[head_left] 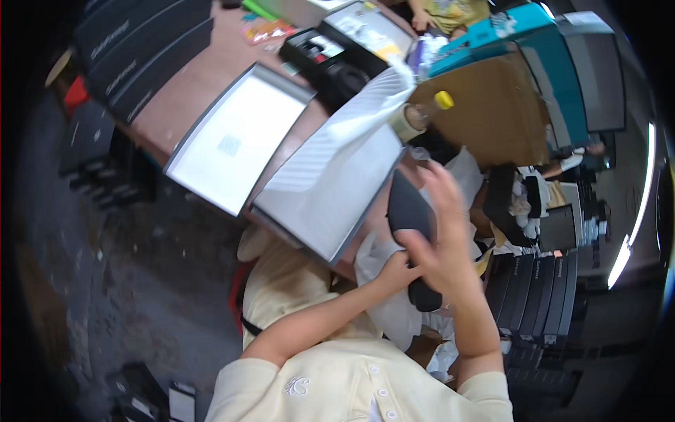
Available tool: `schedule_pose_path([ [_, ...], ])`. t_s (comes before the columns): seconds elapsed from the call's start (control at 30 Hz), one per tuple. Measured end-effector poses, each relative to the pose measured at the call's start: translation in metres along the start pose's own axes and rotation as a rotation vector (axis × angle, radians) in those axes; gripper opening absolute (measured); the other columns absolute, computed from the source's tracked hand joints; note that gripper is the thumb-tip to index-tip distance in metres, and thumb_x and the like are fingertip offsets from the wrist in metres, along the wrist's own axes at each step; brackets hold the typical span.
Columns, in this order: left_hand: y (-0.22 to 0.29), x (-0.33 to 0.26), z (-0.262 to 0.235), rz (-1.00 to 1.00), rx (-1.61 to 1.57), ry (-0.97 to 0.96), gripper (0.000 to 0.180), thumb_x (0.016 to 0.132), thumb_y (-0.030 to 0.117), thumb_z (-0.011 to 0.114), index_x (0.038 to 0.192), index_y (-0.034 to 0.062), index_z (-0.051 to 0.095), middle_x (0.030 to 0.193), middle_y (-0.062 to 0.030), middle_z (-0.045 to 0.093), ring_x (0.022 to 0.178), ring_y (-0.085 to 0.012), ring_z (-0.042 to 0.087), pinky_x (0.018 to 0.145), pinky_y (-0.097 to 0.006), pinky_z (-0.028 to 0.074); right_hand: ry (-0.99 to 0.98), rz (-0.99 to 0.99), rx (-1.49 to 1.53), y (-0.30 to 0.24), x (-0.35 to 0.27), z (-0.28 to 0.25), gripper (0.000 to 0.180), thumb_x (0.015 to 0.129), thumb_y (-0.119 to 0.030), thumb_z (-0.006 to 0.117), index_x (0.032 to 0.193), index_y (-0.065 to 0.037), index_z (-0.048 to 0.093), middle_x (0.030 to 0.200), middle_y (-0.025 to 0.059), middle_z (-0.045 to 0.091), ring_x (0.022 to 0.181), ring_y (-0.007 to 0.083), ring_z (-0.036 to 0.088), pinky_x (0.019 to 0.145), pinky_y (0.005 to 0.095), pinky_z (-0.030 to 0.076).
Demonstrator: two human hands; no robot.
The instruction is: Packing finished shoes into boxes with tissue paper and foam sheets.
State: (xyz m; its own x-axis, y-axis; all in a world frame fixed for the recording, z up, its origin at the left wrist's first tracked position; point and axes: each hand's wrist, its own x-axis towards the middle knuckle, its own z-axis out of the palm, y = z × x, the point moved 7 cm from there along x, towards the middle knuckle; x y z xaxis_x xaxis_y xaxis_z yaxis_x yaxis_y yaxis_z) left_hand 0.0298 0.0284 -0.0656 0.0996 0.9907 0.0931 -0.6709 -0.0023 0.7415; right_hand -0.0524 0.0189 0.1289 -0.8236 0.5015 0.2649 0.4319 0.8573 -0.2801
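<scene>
My left hand [398,273] is closed around the narrow middle of a black shoe [409,207], which I hold tilted over my lap with its smooth, sole-shaped side showing. My right hand [444,225] is beside and partly in front of the shoe, thumb and fingers spread, slightly blurred. Whether its palm touches the shoe is hidden. To the left of the shoe, an open shoebox [336,250] lies on the table with white tissue paper [344,133] folded up out of it. Left of that lies a white-lined box lid [235,141].
Stacked dark shoeboxes [140,42] stand at the far left of the pink table [186,84]. A yellow-capped bottle [425,112] leans by a brown carton [492,105]. More dark boxes [531,292] stand at right. Another person [457,14] is across the table.
</scene>
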Motion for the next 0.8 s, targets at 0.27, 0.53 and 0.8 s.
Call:
schedule_pose_path([
  [0.27, -0.023, -0.005, -0.015, -0.215, 0.251, -0.033, 0.047, 0.087, 0.023, 0.064, 0.126, 0.0015, 0.047, 0.123, -0.0098, 0.053, 0.114, -0.0184, 0.049, 0.094, -0.033, 0.040, -0.368, -0.134, -0.055, 0.021, 0.093, 0.163, 0.053, 0.089, -0.046, 0.049, 0.127, -0.009, 0.047, 0.129, 0.0231, 0.042, 0.128, 0.0403, 0.031, 0.098, 0.0575, 0.031],
  [0.53, -0.004, -0.001, -0.026, -0.198, -0.116, -0.176, 0.026, 0.083, 0.004, 0.061, 0.108, -0.0027, 0.059, 0.103, -0.0106, 0.065, 0.094, -0.0193, 0.063, 0.087, -0.033, 0.049, 0.410, 0.174, 0.252, 0.169, 0.193, 0.014, 0.014, 0.083, -0.010, 0.058, 0.090, -0.001, 0.065, 0.081, 0.0133, 0.064, 0.073, 0.0272, 0.061, 0.065, 0.0339, 0.048],
  [0.8, -0.023, 0.000, -0.038, -0.293, -0.135, -0.114, 0.024, 0.082, 0.005, 0.060, 0.104, -0.0041, 0.061, 0.097, -0.0093, 0.067, 0.092, -0.0165, 0.063, 0.085, -0.031, 0.048, -0.190, 0.254, -0.034, 0.136, 0.169, 0.139, 0.044, 0.089, -0.037, 0.048, 0.123, -0.010, 0.053, 0.114, 0.0215, 0.054, 0.107, 0.0399, 0.052, 0.085, 0.0501, 0.042],
])
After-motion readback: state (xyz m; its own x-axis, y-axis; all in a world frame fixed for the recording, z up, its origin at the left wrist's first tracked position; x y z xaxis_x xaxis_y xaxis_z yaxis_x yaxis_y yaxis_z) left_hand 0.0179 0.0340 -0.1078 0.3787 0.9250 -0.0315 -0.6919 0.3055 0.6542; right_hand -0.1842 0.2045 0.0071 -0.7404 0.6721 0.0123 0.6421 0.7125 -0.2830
